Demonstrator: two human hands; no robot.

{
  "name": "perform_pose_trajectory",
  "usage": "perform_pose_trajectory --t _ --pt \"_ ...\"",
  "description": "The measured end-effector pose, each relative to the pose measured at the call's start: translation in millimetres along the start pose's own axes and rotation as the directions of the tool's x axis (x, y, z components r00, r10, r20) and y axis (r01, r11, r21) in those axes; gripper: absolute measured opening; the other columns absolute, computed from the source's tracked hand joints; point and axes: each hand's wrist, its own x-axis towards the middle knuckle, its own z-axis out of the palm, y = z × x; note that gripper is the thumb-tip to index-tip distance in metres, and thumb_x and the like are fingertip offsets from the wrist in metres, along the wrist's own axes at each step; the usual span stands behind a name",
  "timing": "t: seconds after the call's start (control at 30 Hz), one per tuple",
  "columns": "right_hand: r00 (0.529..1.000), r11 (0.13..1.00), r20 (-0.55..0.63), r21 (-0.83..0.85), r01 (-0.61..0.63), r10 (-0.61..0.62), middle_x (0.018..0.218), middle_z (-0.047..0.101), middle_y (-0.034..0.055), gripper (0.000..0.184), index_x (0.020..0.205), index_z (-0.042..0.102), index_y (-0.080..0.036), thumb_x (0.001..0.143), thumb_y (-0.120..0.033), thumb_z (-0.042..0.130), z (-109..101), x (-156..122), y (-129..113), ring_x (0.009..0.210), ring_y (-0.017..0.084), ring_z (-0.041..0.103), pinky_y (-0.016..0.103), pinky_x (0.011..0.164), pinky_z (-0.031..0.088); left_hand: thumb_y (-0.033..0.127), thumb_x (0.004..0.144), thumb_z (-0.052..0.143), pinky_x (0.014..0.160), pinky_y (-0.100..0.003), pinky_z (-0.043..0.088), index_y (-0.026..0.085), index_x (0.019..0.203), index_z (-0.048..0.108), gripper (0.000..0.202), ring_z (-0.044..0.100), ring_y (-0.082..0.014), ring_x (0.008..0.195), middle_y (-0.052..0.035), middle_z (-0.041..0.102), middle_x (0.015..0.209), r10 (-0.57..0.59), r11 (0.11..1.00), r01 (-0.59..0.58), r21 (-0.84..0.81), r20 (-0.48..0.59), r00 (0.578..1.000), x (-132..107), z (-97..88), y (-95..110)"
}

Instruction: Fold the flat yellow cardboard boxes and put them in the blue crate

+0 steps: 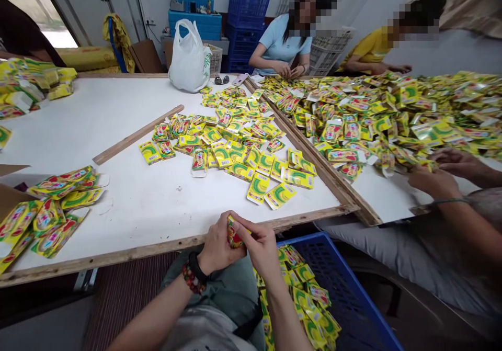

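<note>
White and rimmed with wood, the table (137,194) stretches from its near edge to the far one, where a white plastic bag (189,60) stands and people sit working. From where I stand, the small box (234,234) is the hard thing to make out: it sits up at the table's near edge, mostly covered by fingers, with only a red and yellow patch showing. I can't tell whether its flaps are closed.

Both grips are closed around it. The left hand (218,242) cups it from the left, some fingertips out of sight; the right hand (263,242) pinches it from the other side, thumb laid against the printed face. I can't see if either hand touches the table's rim.

Below the near edge, a blue crate (347,293) holds more yellow boxes (314,301), part of it behind the right forearm and cut off at the bottom. Loose boxes (237,152) spread toward the right edge, up to a wooden divider (309,147). At the near left corner, more packs (50,217) lie beside a cropped brown carton (11,189).
</note>
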Motion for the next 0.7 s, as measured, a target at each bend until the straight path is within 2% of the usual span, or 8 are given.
perform_pose_trajectory --t 0.13,0.2,0.27,0.33,0.4,0.47,0.6,0.7 --pt "0.975 0.966 0.017 -0.127 0.223 -0.223 0.111 0.069 0.0078 0.032 0.113 0.070 -0.021 0.082 -0.029 0.062 6.7 -4.5 1.0 0.097 0.022 0.068 0.035 0.087 0.055 0.028 0.066 0.066 0.076 -0.037 0.050 0.018 0.117 0.038 0.060 0.061 -0.0235 0.087 -0.0083 0.058 0.104 -0.013 1.000 0.013 -0.023 -0.017 1.000 -1.6 -6.1 3.0" --pt "0.959 0.947 0.006 -0.154 0.281 -0.284 0.108 0.071 0.0078 0.028 0.109 0.072 -0.022 0.084 -0.027 0.060 -4.7 -11.3 3.1 0.095 0.021 0.069 0.034 0.085 0.056 0.028 0.066 0.069 0.080 -0.038 0.051 0.017 0.121 0.038 0.064 0.061 -0.0242 0.092 -0.0097 0.057 0.110 0.057 0.998 -0.057 -0.006 0.125 0.991 4.4 -18.8 10.7" --pt "0.968 0.947 -0.053 -0.225 0.228 -0.245 0.101 0.073 0.0082 0.025 0.102 0.074 -0.022 0.084 -0.029 0.059 -30.5 -22.7 5.8 0.087 0.021 0.071 0.033 0.077 0.058 0.024 0.071 0.067 0.089 -0.038 0.049 0.019 0.126 0.039 0.061 0.058 -0.0244 0.103 -0.0098 0.056 0.118 0.211 0.972 -0.233 0.021 0.355 0.911 21.4 -33.1 19.5" --pt "0.973 0.922 -0.155 -0.372 0.104 -0.172 0.099 0.073 0.0096 0.027 0.100 0.075 -0.020 0.083 -0.034 0.059 -64.3 -36.3 9.9 0.088 0.024 0.071 0.036 0.078 0.058 0.010 0.078 0.056 0.099 -0.039 0.045 0.023 0.130 0.042 0.056 0.051 -0.0238 0.117 -0.0095 0.052 0.129 0.333 0.895 -0.434 0.105 0.492 0.804 51.1 -41.0 24.2" --pt "0.960 0.847 -0.237 -0.532 0.000 -0.149 0.110 0.069 0.0116 0.038 0.110 0.071 -0.019 0.082 -0.041 0.060 -93.6 -45.7 16.0 0.104 0.029 0.066 0.042 0.087 0.055 -0.008 0.072 0.044 0.103 -0.045 0.040 0.026 0.134 0.043 0.070 0.042 -0.0261 0.127 -0.0106 0.040 0.142 0.351 0.787 -0.529 0.318 0.473 0.808 89.6 -36.9 21.3" --pt "0.947 0.775 -0.258 -0.631 -0.018 -0.189 0.124 0.062 0.0125 0.048 0.122 0.064 -0.018 0.082 -0.044 0.059 -107.9 -43.5 24.2 0.119 0.031 0.057 0.046 0.096 0.050 -0.014 0.070 0.039 0.105 -0.053 0.033 0.031 0.131 0.047 0.076 0.034 -0.0286 0.134 -0.0075 0.030 0.151 0.352 0.682 -0.570 0.459 0.476 0.806 129.1 -21.9 11.6" --pt "0.942 0.666 -0.157 -0.741 0.085 -0.295 0.137 0.051 0.0133 0.047 0.129 0.058 -0.014 0.084 -0.025 0.052 -93.6 5.8 42.6 0.134 0.032 0.040 0.054 0.107 0.037 0.002 0.086 0.043 0.110 -0.056 0.023 0.028 0.122 0.055 0.046 0.030 -0.0282 0.138 -0.0036 0.040 0.147 0.365 0.638 -0.668 0.384 0.613 0.701 180.9 10.4 -10.6" --pt "0.957 0.604 -0.059 -0.786 0.131 -0.284 0.141 0.046 0.0164 0.055 0.132 0.055 -0.013 0.077 -0.010 0.052 -78.2 60.4 49.3 0.139 0.036 0.030 0.066 0.110 0.015 0.013 0.091 0.045 0.109 -0.055 0.025 0.023 0.126 0.050 0.037 0.035 -0.0276 0.136 -0.0066 0.047 0.141 0.342 0.670 -0.646 0.366 0.620 0.706 188.8 14.8 -20.2"
